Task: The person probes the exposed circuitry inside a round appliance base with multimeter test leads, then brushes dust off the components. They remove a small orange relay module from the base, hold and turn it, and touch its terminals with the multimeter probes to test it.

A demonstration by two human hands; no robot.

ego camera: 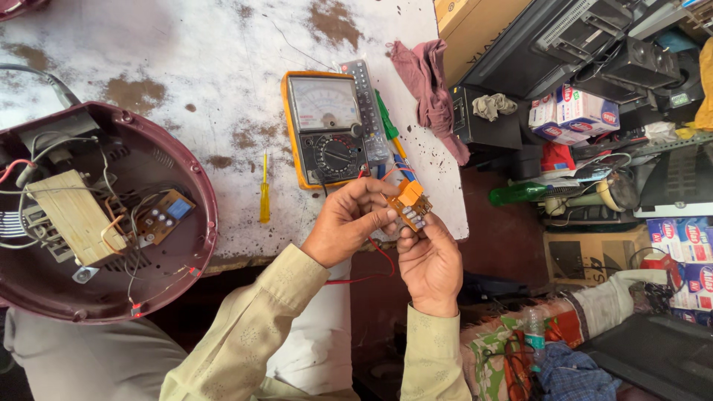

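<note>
Grip: both my hands close on one small orange circuit part (pixel 409 202), held in the air just past the near edge of the table (pixel 223 67)
Left hand (pixel 349 220): fingers curled shut, thumb and fingertips pinching the part's left side; the part sits at my fingertips, not in the palm
Right hand (pixel 429 261): comes up from below, fingers closed round the part's lower right side; its thumb lies just under the part
Orange circuit part: between the two hands, tilted, its orange block uppermost and a row of pale metal pins showing beneath; touching both hands
Red wire (pixel 379 256): runs down from the part between my hands and loops away toward my lap
Multimeter (pixel 324 128): orange-cased with a needle dial, flat on the table just beyond my hands; near the part but apart from it
Remote control (pixel 367 108): grey and long, lying against the multimeter's right edge
Green and blue pens (pixel 391 134): beside the remote, their lower ends hidden behind the part and my fingers
Yellow screwdriver (pixel 264 194): on the table left of the multimeter, well clear of my left hand
Maroon casing (pixel 104 215): opened, round, on the table's left; wires, a pale block and a small brown board inside it; well apart from my hands
Maroon cloth (pixel 427 82): bunched at the table's far right edge
</note>
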